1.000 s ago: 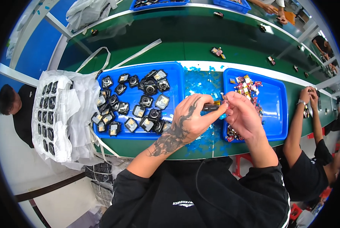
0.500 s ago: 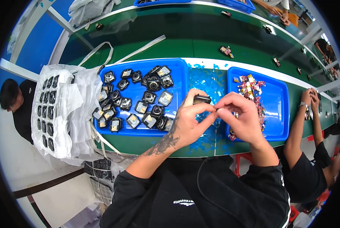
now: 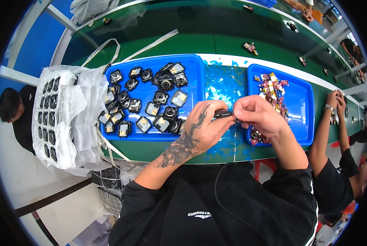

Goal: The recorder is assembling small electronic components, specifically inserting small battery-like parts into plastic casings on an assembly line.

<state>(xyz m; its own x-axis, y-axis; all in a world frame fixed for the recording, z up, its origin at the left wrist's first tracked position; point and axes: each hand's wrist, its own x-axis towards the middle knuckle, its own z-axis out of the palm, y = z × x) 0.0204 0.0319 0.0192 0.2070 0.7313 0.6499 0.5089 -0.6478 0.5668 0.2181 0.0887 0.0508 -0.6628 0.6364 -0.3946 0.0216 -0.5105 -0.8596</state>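
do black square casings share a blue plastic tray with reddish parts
No, casings lie in the left tray, reddish parts in the right tray.

Smooth casing (image 3: 222, 115), glossy plastic trays (image 3: 301, 107)

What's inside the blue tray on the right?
The blue tray holds small maroon, white and yellow parts, heaped along its left side. The right hand hides part of the inside.
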